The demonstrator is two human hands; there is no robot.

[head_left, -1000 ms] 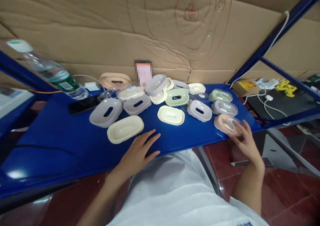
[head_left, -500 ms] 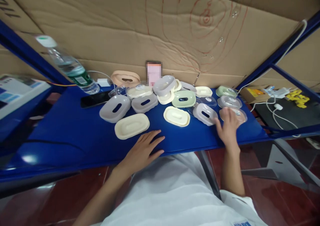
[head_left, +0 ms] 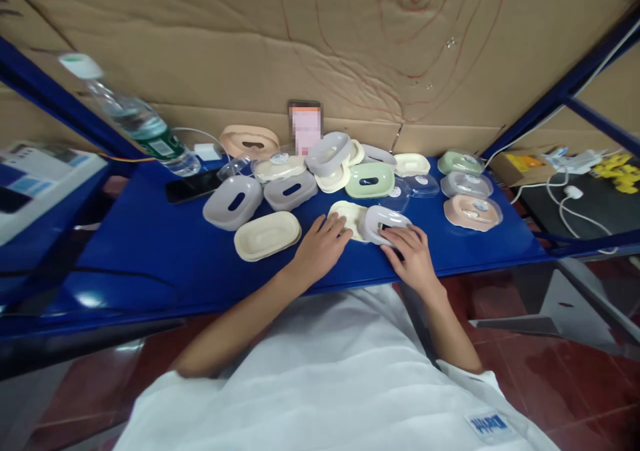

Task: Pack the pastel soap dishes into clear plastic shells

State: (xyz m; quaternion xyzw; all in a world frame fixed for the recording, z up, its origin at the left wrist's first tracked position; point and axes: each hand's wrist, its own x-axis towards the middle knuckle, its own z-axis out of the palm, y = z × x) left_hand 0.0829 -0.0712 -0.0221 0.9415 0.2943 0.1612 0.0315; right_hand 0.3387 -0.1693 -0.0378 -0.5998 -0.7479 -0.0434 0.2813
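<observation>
My right hand (head_left: 411, 254) has its fingers over the near right rim of a pale grey oval soap dish (head_left: 373, 222) with a slot in its floor. That dish overlaps the right end of a cream soap tray (head_left: 354, 216) on the table. My left hand (head_left: 323, 244) rests at the tray's near left edge, fingers stretched out and touching it. Left of this hand lies another cream tray (head_left: 265, 236). Behind are a green slotted dish (head_left: 357, 183), grey slotted dishes (head_left: 290, 194) and clear lids (head_left: 423, 184).
Three lidded soap dishes, green (head_left: 459, 163), grey (head_left: 466, 185) and pink (head_left: 473, 212), stand in a column at the right. A water bottle (head_left: 145, 128) and a dark phone (head_left: 193, 186) are at the left. Another phone (head_left: 306, 128) leans on the cardboard wall (head_left: 215, 44).
My right hand has moved left from the pink lidded dish, bringing the grey dish onto the cream tray. My left hand has moved forward and right to that tray. The view has shifted slightly.
</observation>
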